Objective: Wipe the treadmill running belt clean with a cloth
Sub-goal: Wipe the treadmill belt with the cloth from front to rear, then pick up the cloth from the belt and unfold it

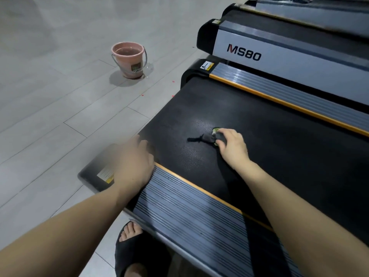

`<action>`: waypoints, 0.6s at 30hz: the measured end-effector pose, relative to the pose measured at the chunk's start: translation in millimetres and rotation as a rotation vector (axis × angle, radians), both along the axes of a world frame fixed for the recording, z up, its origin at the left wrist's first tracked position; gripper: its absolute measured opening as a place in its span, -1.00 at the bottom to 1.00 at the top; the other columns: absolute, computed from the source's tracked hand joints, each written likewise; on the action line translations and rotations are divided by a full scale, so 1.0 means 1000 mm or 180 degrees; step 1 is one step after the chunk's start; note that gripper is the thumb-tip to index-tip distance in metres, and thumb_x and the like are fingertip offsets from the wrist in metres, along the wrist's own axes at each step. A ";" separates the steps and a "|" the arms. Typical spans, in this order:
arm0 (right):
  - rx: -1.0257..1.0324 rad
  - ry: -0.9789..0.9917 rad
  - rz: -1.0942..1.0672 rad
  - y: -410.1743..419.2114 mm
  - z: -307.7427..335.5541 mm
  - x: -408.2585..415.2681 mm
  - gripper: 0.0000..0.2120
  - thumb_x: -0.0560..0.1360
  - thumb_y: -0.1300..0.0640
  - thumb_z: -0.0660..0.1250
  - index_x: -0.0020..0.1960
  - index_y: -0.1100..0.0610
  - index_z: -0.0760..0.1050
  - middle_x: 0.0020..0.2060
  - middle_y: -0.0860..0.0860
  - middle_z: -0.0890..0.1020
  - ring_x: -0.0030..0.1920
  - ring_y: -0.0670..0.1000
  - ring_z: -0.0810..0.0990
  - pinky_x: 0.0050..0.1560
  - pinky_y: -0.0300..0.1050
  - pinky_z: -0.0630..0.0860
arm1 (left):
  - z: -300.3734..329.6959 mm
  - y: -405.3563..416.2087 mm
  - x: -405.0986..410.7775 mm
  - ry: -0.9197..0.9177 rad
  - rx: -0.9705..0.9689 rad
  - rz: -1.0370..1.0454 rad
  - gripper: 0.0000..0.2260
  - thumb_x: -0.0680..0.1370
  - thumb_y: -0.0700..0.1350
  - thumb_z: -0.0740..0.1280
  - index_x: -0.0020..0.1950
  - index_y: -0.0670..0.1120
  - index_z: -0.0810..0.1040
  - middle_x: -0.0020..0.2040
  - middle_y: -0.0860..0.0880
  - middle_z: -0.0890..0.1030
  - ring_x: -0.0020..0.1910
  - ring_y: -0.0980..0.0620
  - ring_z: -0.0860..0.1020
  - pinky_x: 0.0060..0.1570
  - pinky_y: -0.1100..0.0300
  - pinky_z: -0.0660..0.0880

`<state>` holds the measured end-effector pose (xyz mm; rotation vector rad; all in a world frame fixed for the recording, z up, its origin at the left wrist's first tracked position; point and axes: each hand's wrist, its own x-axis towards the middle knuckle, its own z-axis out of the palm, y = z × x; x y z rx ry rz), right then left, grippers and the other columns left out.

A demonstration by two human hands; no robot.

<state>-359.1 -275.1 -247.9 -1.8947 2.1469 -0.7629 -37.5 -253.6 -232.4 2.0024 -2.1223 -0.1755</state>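
Note:
The black running belt [249, 120] of the nearest treadmill fills the middle of the view. On it lies a small dark cloth [207, 138] with a green patch, bunched up, a thin tail trailing left. My right hand [232, 145] rests on the cloth's right end, fingers curled over it. My left hand [132, 158], blurred, lies with straight fingers on the near rear corner of the deck, at the belt's edge beside the ribbed side rail [189, 206].
A pink bucket [129, 60] with water stands on the grey tiled floor at the far left. A second treadmill marked MS80 [279, 56] runs alongside on the far side. My foot in a black sandal [129, 248] stands by the near rail.

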 end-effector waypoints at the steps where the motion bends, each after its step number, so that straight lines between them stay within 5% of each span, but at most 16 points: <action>1: -0.0004 -0.0012 0.0238 0.012 0.000 0.004 -0.66 0.51 0.13 0.39 0.27 -0.02 0.51 0.20 -0.04 0.56 0.17 0.10 0.46 0.23 -0.06 0.39 | 0.000 0.000 0.000 -0.0005 -0.0019 0.0001 -0.61 0.59 0.02 0.05 0.35 -0.02 0.46 0.50 -0.06 0.35 0.46 -0.04 0.34 0.48 -0.25 0.18; 8: 0.0551 -0.0177 0.1449 0.098 0.021 0.008 -0.68 0.51 0.14 0.36 0.25 -0.07 0.53 0.19 -0.15 0.56 0.22 -0.07 0.46 0.30 -0.21 0.32 | 0.007 0.007 0.002 0.0277 -0.0055 -0.0250 -0.71 0.60 -0.10 0.15 0.28 -0.01 0.50 0.46 0.00 0.38 0.44 0.00 0.35 0.50 -0.27 0.13; 13: 0.1484 -0.0471 0.1140 0.122 0.077 0.003 -0.75 0.53 0.08 0.39 0.19 -0.11 0.57 0.08 -0.14 0.62 0.12 -0.08 0.54 0.22 -0.14 0.42 | 0.038 0.021 -0.007 0.0372 0.0087 -0.0775 -0.74 0.53 -0.16 0.24 0.19 -0.03 0.54 0.29 -0.03 0.52 0.29 -0.09 0.49 0.36 -0.10 0.36; 18: 0.0992 -0.1289 0.0774 0.166 0.123 0.005 -0.78 0.52 0.05 0.40 0.15 -0.13 0.58 0.05 -0.17 0.67 0.11 -0.14 0.59 0.21 -0.18 0.47 | 0.087 0.043 -0.036 0.1253 0.0679 -0.0827 -0.79 0.58 -0.18 0.22 0.13 0.03 0.57 0.08 0.04 0.66 0.08 0.00 0.61 0.16 0.08 0.51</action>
